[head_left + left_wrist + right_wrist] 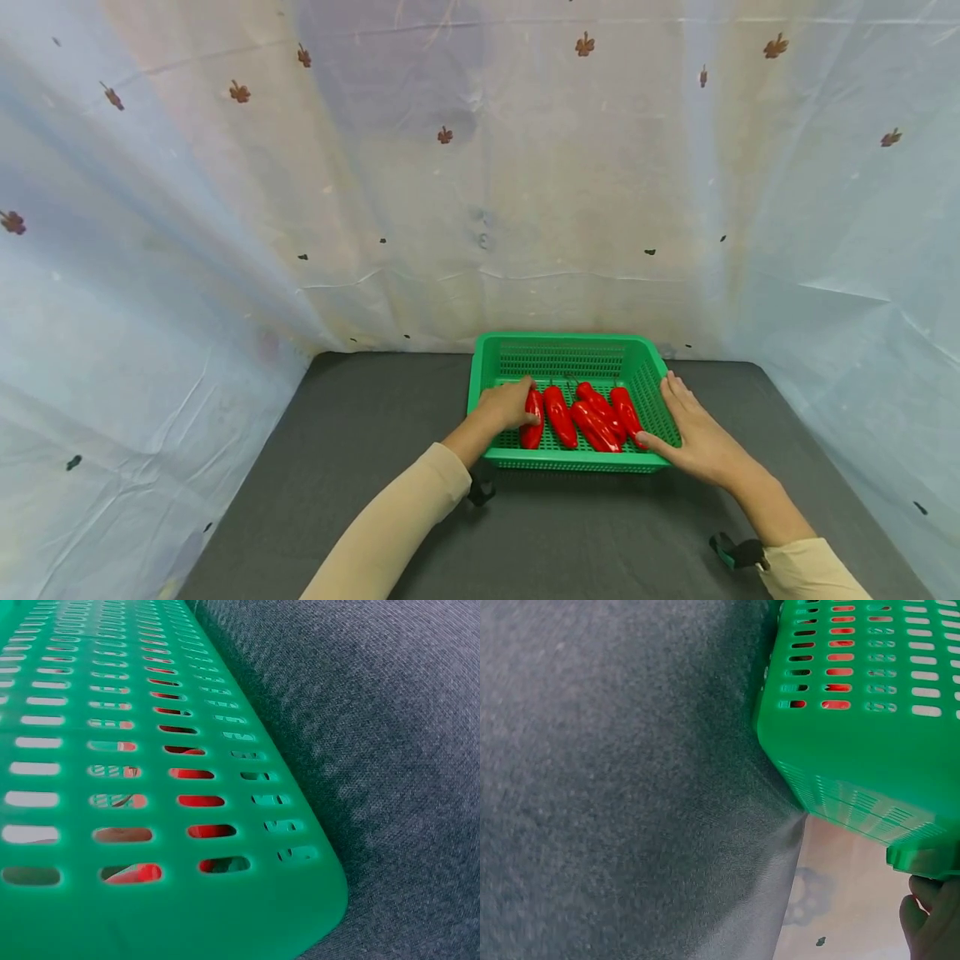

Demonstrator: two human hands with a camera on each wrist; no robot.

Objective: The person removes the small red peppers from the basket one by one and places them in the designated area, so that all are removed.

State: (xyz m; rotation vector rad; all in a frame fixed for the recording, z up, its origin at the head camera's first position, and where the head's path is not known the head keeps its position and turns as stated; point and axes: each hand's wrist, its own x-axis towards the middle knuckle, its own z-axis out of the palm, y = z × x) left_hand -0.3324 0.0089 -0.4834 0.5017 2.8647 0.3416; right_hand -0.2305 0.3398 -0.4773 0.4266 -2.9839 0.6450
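A green plastic basket (570,458) with slotted walls stands on the dark table, and several glossy red peppers lie inside it. My left hand (504,407) reaches over the basket's left side and grips the leftmost red pepper (533,421) between thumb and fingers. To its right lie another red pepper (560,417) and the rest of the group. Along the right rim rests my right hand (697,437), fingers straight and thumb stretched over the front corner near the rightmost pepper (626,412). Only the basket's slotted wall (172,915) shows in the left wrist view, with the left hand mostly hidden.
Dark cloth covers the table (360,450) around the basket. A pale plastic sheet (480,183) with brown leaf prints hangs behind the table and along both sides. Black straps sit at both wrists.
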